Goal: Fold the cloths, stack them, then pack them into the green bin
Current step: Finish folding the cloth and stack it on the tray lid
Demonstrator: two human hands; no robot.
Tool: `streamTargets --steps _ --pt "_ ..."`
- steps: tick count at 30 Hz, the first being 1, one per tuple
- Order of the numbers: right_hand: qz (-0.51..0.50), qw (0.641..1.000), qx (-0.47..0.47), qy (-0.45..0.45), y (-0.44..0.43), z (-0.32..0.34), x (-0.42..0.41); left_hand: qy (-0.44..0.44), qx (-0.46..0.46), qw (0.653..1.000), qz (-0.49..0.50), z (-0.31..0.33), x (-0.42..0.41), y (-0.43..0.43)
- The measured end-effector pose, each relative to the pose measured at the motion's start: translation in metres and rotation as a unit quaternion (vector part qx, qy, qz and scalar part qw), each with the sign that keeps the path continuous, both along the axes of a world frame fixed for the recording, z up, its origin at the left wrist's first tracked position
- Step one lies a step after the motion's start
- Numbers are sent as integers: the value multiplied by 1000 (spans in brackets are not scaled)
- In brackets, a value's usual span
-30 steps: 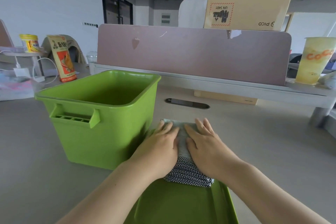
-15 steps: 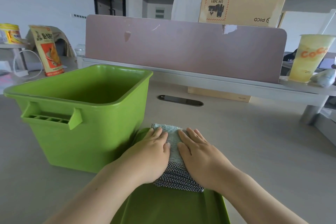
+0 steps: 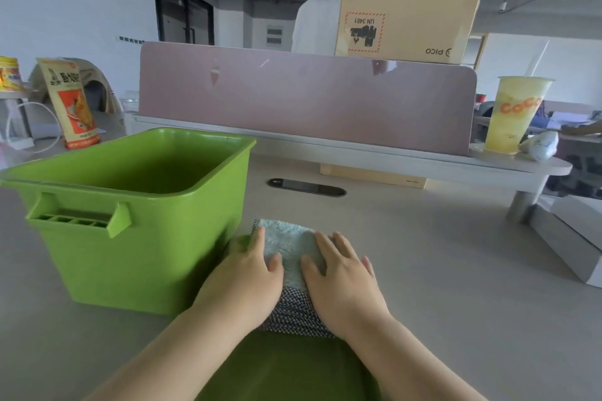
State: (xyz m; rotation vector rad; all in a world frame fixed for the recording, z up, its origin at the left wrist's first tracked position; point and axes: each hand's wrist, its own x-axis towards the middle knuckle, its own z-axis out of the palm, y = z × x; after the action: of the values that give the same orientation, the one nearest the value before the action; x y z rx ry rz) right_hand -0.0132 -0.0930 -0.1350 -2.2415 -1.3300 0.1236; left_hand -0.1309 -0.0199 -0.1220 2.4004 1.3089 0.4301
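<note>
A stack of folded cloths lies on a green lid [image 3: 293, 368] in front of me: a pale blue fluffy cloth [image 3: 288, 247] on top, a black-and-white checked cloth [image 3: 294, 312] beneath it. My left hand [image 3: 250, 277] lies flat on the stack's left side. My right hand [image 3: 342, 280] lies flat on its right side, fingers straight and spread. The green bin [image 3: 130, 215] stands just left of the stack, its inside showing no cloth.
A mauve desk divider [image 3: 309, 98] runs across the back, with a cardboard box [image 3: 407, 23] and a person behind it. A drink cup [image 3: 514, 114] stands at the right, a snack bag [image 3: 71, 104] at the left, a grey box [image 3: 573, 238] at the right edge.
My hands have slid apart towards the stack's two sides, baring more of the blue cloth between them. The camera has shifted; the stack and bin stay in place.
</note>
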Motion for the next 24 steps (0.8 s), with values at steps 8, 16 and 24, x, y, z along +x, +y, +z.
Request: streamTargets --steps 8,16,24 --pt "-71 997 -9 7 -5 11 -9 -113 -39 993 3 12 -10 -1" --pt "-57 991 40 117 -7 18 -5 -206 -71 976 16 15 -8 0" --pt "-33 965 93 244 -6 22 -4 -296 -188 936 40 12 -7 5"
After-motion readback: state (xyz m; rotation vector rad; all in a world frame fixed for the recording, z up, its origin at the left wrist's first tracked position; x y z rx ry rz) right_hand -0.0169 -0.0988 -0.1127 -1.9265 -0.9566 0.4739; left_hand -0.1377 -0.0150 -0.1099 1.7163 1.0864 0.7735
